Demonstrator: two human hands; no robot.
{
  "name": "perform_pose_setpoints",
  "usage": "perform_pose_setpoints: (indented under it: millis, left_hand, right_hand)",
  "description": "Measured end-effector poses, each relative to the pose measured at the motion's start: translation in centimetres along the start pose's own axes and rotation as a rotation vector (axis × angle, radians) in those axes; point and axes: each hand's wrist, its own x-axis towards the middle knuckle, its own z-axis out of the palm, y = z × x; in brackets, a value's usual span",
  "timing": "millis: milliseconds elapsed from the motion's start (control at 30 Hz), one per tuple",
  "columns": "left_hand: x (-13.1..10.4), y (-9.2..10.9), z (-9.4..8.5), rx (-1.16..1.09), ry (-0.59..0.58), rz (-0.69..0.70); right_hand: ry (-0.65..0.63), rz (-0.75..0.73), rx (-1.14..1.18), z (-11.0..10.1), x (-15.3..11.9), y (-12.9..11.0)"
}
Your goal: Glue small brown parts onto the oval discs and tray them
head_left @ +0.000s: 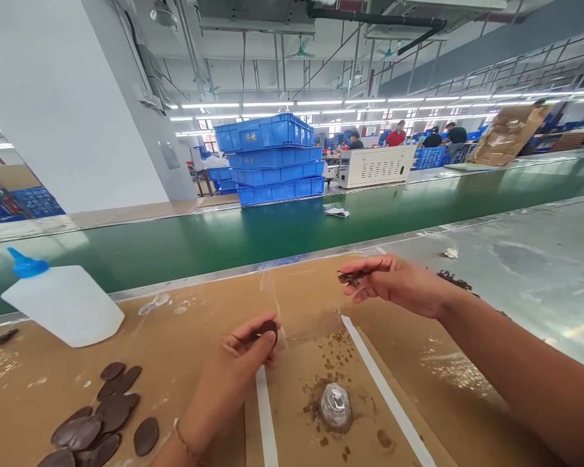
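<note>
My left hand (246,353) pinches a dark brown oval disc (271,328) between thumb and fingers, above the cardboard sheet. To the right and farther off, my right hand (377,277) is closed on a small dark brown piece (349,279) with an uneven, curled outline; its exact kind I cannot make out. Several similar flat brown discs (113,412) lie in a loose pile left of my left wrist. Between and below my hands sits a small shiny silvery cup-like thing (335,406), ringed by brown stains and spots on the cardboard.
A white squeeze bottle (68,305) with a blue nozzle stands at the left. Dark curled pieces (453,280) lie beyond my right forearm. A green conveyor belt (185,241) runs across behind the cardboard (175,337), with stacked blue crates (277,159) past it. People work in the background.
</note>
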Motion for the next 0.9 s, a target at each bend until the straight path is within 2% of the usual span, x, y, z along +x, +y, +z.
perform_pose_setpoints:
  millis: [100, 200, 300, 467, 633, 767, 900]
  left_hand:
    - [0.1, -0.5, -0.2, 0.002, -0.037, 0.003]
    - [0.1, -0.5, -0.2, -0.013, -0.057, -0.006]
    - [-0.2, -0.1, 0.0, -0.036, -0.057, -0.044]
    - [-0.8, 0.5, 0.3, -0.112, -0.045, -0.080]
    - [-1.0, 0.3, 0.2, -0.123, -0.179, -0.019]
    - [-0.8, 0.1, 0.1, -0.047, -0.234, 0.007]
    - [-0.5, -0.1, 0.0, -0.023, -0.238, 0.026]
  right_hand:
    - [-0.124, -0.089, 0.056, 2.6, 0.5, -1.5]
    - [-0.196, -0.123, 0.056, 4.0, 0.3, -1.8]
    - [-0.225, -0.101, -0.047, 4.2, -0.6, -1.3]
    - [-0.196, -0.173, -0.245, 4.5, -2.8, -1.1]
    - [-0.193, -0.090, -0.154, 5.1, -3.9, -1.5]
    - [-0.296, -0.139, -0.258, 5.1, -4.3, -1.7]
    - [-0.373, -0.166, -0.422, 5.5, -4.7, -1.8]
